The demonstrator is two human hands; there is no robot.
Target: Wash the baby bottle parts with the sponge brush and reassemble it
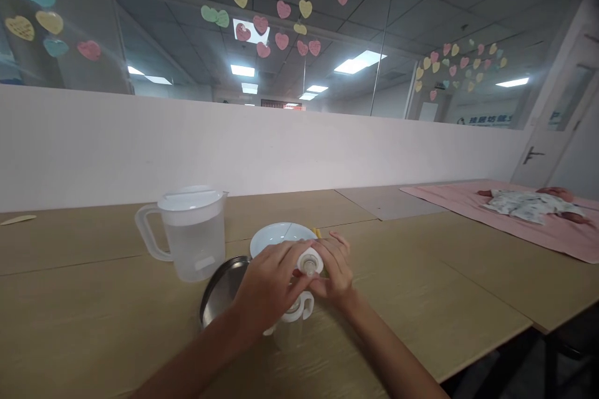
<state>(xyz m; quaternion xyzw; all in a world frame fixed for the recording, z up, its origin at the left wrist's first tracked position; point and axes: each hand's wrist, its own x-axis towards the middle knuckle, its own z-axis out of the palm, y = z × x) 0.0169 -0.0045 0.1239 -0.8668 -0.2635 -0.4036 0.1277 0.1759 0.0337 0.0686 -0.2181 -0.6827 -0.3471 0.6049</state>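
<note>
The left hand [267,277] and the right hand [333,267] are close together in front of the person, both with fingers clamped on a small white cap [309,262], one hand on either side of it. The cap has a pale, see-through tip at its middle, which faces the person. Just below the cap and partly hidden by the left hand is a clear bottle [289,331] with a white, curved handle [307,305] at its top; whether it touches the hands is hard to tell. Behind the hands, a white bowl [274,232] sits on the counter [407,299], its near side covered by the fingers, and a bit of something yellow [317,233] shows at its right edge. Left of the hands lies a round metal tray [224,293], partly behind the left forearm. Beyond the tray stands an upright clear pitcher [196,249] with a white lid and its handle to the left. Well to the right, a doll [528,206] in a patterned white outfit lies on a pink cloth [463,199]. Behind the counter runs a low white wall [281,149], with heart-shaped notes [283,9] on the glass above.
</note>
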